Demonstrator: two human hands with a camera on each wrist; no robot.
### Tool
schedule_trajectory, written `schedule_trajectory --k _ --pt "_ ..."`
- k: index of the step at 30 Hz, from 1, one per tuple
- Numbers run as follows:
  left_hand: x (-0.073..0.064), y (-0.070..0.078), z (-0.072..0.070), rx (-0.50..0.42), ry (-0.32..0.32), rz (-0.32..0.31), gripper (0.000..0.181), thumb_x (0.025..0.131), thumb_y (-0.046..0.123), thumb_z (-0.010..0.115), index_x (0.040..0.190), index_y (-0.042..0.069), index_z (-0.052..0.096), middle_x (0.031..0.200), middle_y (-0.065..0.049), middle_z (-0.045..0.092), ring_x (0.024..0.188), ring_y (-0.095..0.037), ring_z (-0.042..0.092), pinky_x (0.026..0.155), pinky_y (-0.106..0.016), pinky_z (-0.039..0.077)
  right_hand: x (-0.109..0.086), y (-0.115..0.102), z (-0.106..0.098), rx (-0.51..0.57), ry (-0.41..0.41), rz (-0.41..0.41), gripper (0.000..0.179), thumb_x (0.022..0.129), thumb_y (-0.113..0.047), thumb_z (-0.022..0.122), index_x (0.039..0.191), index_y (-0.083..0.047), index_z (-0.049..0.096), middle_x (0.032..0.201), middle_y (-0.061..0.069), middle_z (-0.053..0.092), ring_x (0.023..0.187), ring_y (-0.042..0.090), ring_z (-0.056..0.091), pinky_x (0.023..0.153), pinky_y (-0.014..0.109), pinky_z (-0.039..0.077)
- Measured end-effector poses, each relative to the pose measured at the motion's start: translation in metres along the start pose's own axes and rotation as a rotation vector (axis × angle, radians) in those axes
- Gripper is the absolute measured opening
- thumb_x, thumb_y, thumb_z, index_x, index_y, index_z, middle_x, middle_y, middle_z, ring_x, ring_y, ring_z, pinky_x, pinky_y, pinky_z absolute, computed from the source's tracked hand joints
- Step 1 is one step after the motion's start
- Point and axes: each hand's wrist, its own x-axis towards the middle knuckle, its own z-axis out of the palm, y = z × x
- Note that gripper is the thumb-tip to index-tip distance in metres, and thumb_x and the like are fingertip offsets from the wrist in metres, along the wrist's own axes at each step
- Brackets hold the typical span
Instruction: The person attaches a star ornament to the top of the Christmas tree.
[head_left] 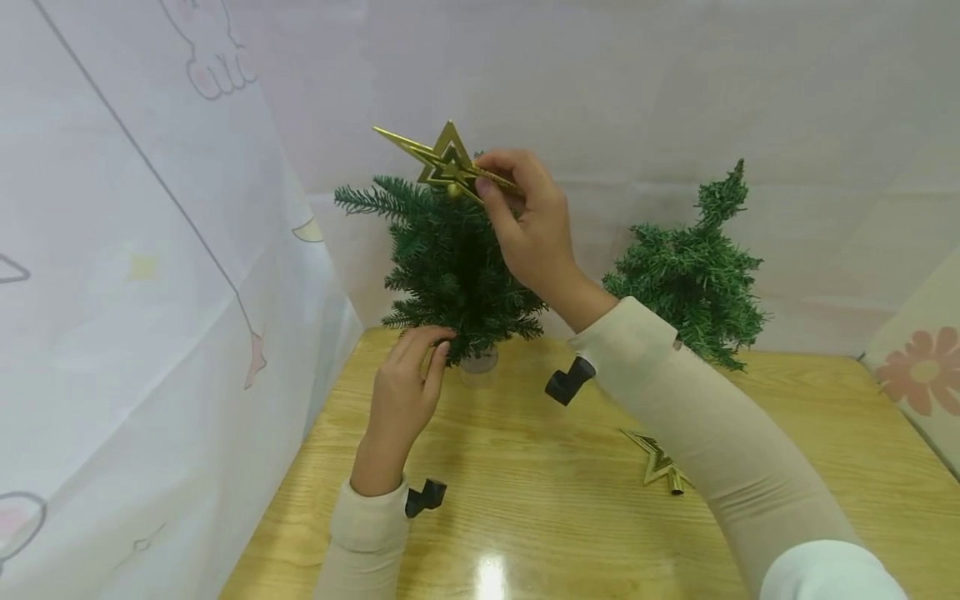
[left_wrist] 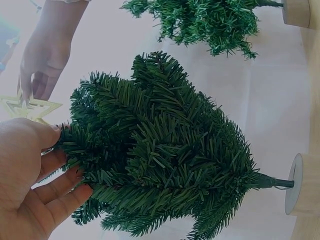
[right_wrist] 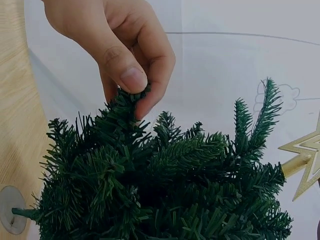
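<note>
My right hand point(head_left: 534, 223) pinches a gold star tree topper point(head_left: 450, 169) at the top of a small green artificial Christmas tree point(head_left: 442, 267). In the right wrist view, the star's tubular stem point(right_wrist: 298, 164) lies beside the tree's upper sprigs; whether a sprig is inside it cannot be seen. Lower down on the tree, my left hand point(head_left: 403, 385) pinches a branch tip point(right_wrist: 131, 100) between thumb and forefinger. Its other fingers are loosely bent in the left wrist view. The tree stands upright on a round pale base point(left_wrist: 296, 185).
Another small green tree point(head_left: 690, 283) stands to the right, its top bent. A second gold star topper point(head_left: 660, 463) lies on the wooden table point(head_left: 525, 483), near my right sleeve. Printed white cloth point(head_left: 600, 92) hangs behind and at the left.
</note>
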Motion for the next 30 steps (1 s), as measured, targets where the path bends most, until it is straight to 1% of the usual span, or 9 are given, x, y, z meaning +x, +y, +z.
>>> schedule_trajectory --k 6,9,13,17,23,30 --pt "0.000 -0.001 0.001 0.006 0.000 -0.002 0.020 0.097 0.008 0.061 0.117 0.010 0.065 0.115 -0.004 0.064 0.104 -0.019 0.063 0.085 -0.034 0.054 0.005 -0.018 -0.004 -0.018 -0.032 0.036 0.019 0.097 0.004 0.055 0.115 0.010 0.059 0.112 0.021 0.060 0.105 0.025 0.063 0.089 0.030 0.054" --pt "0.000 -0.001 0.000 0.008 -0.001 -0.004 0.020 0.097 0.008 0.061 0.117 0.010 0.065 0.116 -0.004 0.064 0.105 -0.020 0.063 0.085 -0.034 0.054 0.007 -0.022 -0.006 -0.031 -0.052 0.039 0.018 0.097 0.003 0.055 0.114 0.010 0.060 0.111 0.021 0.061 0.106 0.023 0.063 0.090 0.029 0.053" --pt "-0.001 -0.001 0.000 0.014 -0.003 -0.006 0.020 0.098 0.009 0.060 0.117 0.010 0.065 0.117 -0.004 0.064 0.106 -0.020 0.062 0.087 -0.035 0.053 0.007 -0.010 -0.006 -0.061 -0.086 0.005 0.019 0.097 0.002 0.055 0.115 0.008 0.061 0.111 0.020 0.063 0.105 0.024 0.064 0.088 0.028 0.054" --pt "-0.001 -0.002 0.000 0.011 -0.006 -0.008 0.021 0.098 0.010 0.059 0.118 0.011 0.065 0.117 -0.004 0.064 0.107 -0.019 0.062 0.088 -0.034 0.053 0.009 0.001 -0.009 -0.096 -0.123 0.026 0.022 0.098 -0.003 0.056 0.118 0.002 0.063 0.112 0.014 0.065 0.103 0.019 0.066 0.085 0.026 0.054" --pt "-0.001 -0.002 -0.001 0.009 -0.007 -0.008 0.020 0.099 0.013 0.058 0.118 0.011 0.065 0.117 -0.004 0.064 0.107 -0.019 0.062 0.088 -0.034 0.053 0.014 0.001 -0.015 -0.121 -0.151 0.074 0.023 0.099 -0.011 0.058 0.120 -0.004 0.064 0.115 0.007 0.066 0.108 0.012 0.064 0.086 0.025 0.054" --pt "0.000 0.000 -0.003 0.012 -0.018 -0.012 0.020 0.101 0.016 0.055 0.118 0.011 0.065 0.117 -0.004 0.064 0.107 -0.019 0.062 0.089 -0.034 0.053 0.019 0.000 -0.020 -0.120 -0.185 0.114 0.025 0.099 -0.013 0.058 0.122 -0.006 0.065 0.119 0.004 0.065 0.111 0.009 0.061 0.088 0.025 0.053"
